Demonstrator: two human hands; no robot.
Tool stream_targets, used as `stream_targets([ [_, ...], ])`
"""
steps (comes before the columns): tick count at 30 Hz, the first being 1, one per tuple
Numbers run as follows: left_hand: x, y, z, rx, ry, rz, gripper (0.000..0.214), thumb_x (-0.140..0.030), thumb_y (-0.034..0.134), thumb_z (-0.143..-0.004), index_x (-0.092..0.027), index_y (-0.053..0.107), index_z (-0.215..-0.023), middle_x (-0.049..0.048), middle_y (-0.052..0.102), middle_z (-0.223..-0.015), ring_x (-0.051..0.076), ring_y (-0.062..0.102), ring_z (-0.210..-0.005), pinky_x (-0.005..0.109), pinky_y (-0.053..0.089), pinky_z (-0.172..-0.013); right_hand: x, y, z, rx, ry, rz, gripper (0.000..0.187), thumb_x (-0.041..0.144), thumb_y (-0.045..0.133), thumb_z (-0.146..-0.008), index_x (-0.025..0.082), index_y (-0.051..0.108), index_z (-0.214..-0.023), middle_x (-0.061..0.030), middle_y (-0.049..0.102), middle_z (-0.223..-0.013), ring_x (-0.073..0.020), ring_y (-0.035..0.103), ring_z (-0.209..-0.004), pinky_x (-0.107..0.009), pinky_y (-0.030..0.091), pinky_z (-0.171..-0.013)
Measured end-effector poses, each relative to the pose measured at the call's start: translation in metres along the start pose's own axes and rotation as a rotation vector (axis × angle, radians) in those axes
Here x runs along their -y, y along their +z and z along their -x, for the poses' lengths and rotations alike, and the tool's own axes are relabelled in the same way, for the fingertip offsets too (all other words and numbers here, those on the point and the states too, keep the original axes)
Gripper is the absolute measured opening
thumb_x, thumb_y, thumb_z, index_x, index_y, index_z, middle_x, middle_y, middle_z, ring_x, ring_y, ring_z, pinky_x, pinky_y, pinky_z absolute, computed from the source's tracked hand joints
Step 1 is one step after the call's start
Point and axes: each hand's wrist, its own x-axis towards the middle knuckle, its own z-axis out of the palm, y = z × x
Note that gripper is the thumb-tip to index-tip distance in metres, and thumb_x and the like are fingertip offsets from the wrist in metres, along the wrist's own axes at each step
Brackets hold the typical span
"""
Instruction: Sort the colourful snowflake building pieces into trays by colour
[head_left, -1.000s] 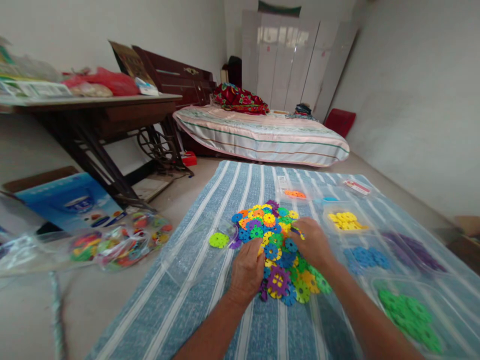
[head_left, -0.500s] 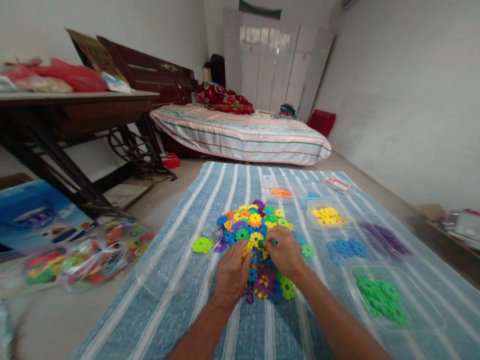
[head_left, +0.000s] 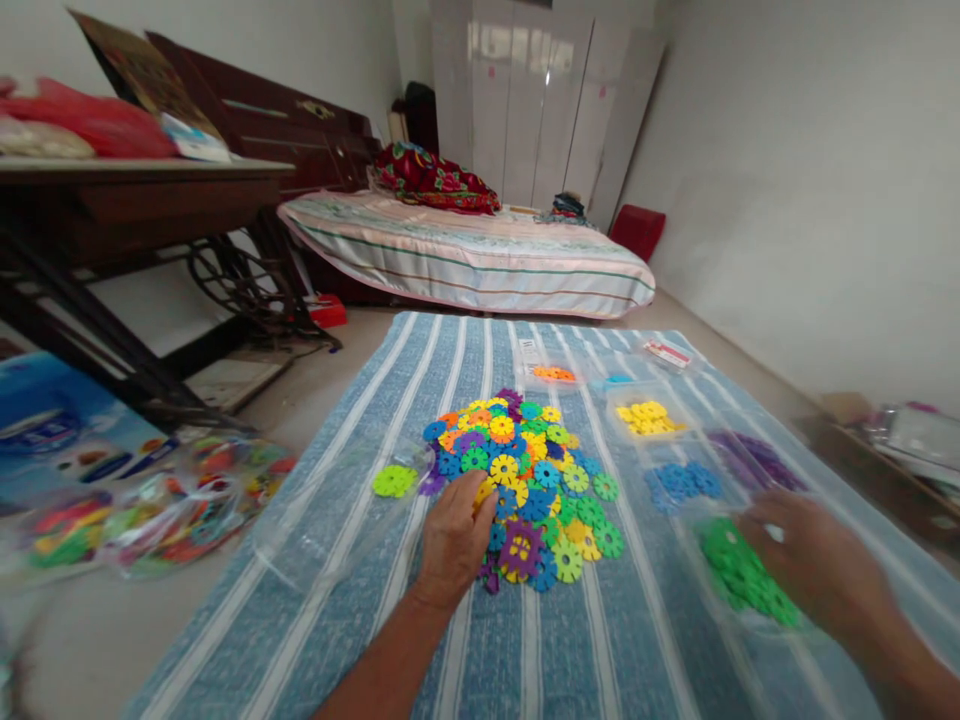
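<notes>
My left hand (head_left: 456, 530) is at the left side of a heap of colourful flower-shaped plastic discs (head_left: 536, 505). Its fingers are curled, and a yellow flower-shaped disc (head_left: 483, 492) shows between thumb and fingertips. A purple square piece (head_left: 520, 548) lies at the near edge of the heap. Over to the right, my right hand (head_left: 810, 555) is above a clear tray (head_left: 690, 520) of green flower-shaped discs (head_left: 739, 575). Motion smears its fingers, so whether it holds anything is unclear.
Clear trays hold yellow discs (head_left: 646, 418), blue discs (head_left: 682, 485), purple discs (head_left: 754, 460) and orange discs (head_left: 553, 374). Lime discs (head_left: 394, 481) lie left of the heap in a clear tray (head_left: 300, 560). Bagged pieces (head_left: 180, 510) rest on the floor, left of the striped cloth (head_left: 360, 430).
My right hand has moved from the heap rightward to the tray of green discs. My left hand stays at the heap. The whole view has shifted slightly.
</notes>
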Motion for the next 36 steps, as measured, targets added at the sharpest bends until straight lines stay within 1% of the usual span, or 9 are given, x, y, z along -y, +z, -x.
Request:
stream_targets([
  [2,-0.002,-0.001,0.0,0.008,-0.005,0.01,0.021,-0.026,0.05,-0.089,-0.014,0.059,-0.104,0.01,0.071,-0.097,0.02,0.068,-0.091,0.032,0.057,-0.082,-0.002,0.001,0.005,-0.005,-0.008,0.048,0.032,0.048,0.048,-0.077,0.026,0.068,-0.064,-0.0083,0.07,-0.081,-0.029,0.064,-0.078,-0.045,0.05,-0.072],
  [4,-0.004,-0.001,0.0,0.02,-0.021,0.025,0.022,-0.026,0.051,-0.088,-0.016,0.059,-0.105,0.0088,0.071,-0.098,0.019,0.068,-0.091,0.032,0.056,-0.082,0.02,0.008,0.006,-0.008,-0.053,-0.052,0.03,0.047,0.049,-0.08,0.026,0.07,-0.071,-0.0073,0.07,-0.084,-0.0266,0.064,-0.081,-0.042,0.051,-0.077],
  [12,-0.01,-0.007,0.003,0.062,-0.082,0.098,0.029,-0.025,0.054,-0.087,-0.017,0.053,-0.115,0.0082,0.069,-0.105,0.019,0.067,-0.096,0.032,0.056,-0.084,0.167,0.055,-0.013,0.178,-0.301,-0.524,0.016,0.024,0.053,-0.084,0.023,0.068,-0.08,-0.0051,0.068,-0.091,-0.0196,0.06,-0.091,-0.033,0.048,-0.084],
  [19,-0.018,-0.008,0.005,0.103,-0.039,0.163,0.043,-0.019,0.049,-0.088,-0.02,0.041,-0.13,0.009,0.065,-0.119,0.018,0.066,-0.103,0.032,0.056,-0.089,0.209,0.08,-0.034,0.221,-0.309,-0.528,0.01,0.018,0.059,-0.08,0.021,0.066,-0.074,-0.0056,0.066,-0.083,-0.0202,0.058,-0.089,-0.033,0.044,-0.085],
  [24,-0.022,-0.01,0.005,0.123,0.034,0.156,0.045,-0.019,0.048,-0.089,-0.02,0.038,-0.132,0.0093,0.064,-0.12,0.019,0.064,-0.108,0.032,0.055,-0.091,0.214,0.086,-0.035,0.311,-0.166,-0.621,0.012,0.014,0.061,-0.074,0.02,0.062,-0.065,-0.0028,0.065,-0.076,-0.0178,0.06,-0.079,-0.029,0.046,-0.074],
  [27,-0.021,-0.011,0.005,0.119,0.037,0.118,0.048,-0.026,0.052,-0.088,-0.018,0.038,-0.134,0.0116,0.062,-0.122,0.022,0.061,-0.111,0.036,0.054,-0.093,0.196,0.084,-0.048,0.321,-0.15,-0.672,0.015,0.018,0.058,-0.075,0.022,0.06,-0.06,-0.0002,0.066,-0.072,-0.0163,0.061,-0.074,-0.028,0.046,-0.071],
  [29,-0.017,-0.011,0.004,0.072,0.02,0.069,0.046,-0.028,0.053,-0.088,-0.018,0.041,-0.131,0.0127,0.063,-0.12,0.023,0.061,-0.111,0.038,0.054,-0.092,0.172,0.079,-0.066,0.223,-0.119,-0.625,0.016,0.022,0.056,-0.075,0.022,0.061,-0.06,-0.0005,0.066,-0.073,-0.0171,0.062,-0.075,-0.029,0.046,-0.074],
  [33,-0.004,-0.006,0.005,0.007,-0.036,-0.025,0.033,-0.02,0.047,-0.088,-0.016,0.05,-0.121,0.0122,0.065,-0.112,0.023,0.063,-0.105,0.039,0.055,-0.088,0.115,0.065,-0.108,-0.137,0.077,-0.291,0.019,0.028,0.051,-0.076,0.019,0.067,-0.071,-0.0087,0.068,-0.082,-0.0241,0.061,-0.083,-0.038,0.045,-0.08],
  [36,0.003,-0.002,0.007,0.022,-0.059,-0.067,0.029,-0.018,0.045,-0.087,-0.016,0.055,-0.114,0.0122,0.065,-0.108,0.023,0.062,-0.102,0.04,0.055,-0.087,0.098,0.064,-0.114,-0.243,0.088,-0.176,0.026,0.032,0.049,-0.079,0.016,0.07,-0.082,-0.0123,0.068,-0.087,-0.0269,0.06,-0.087,-0.041,0.044,-0.082],
])
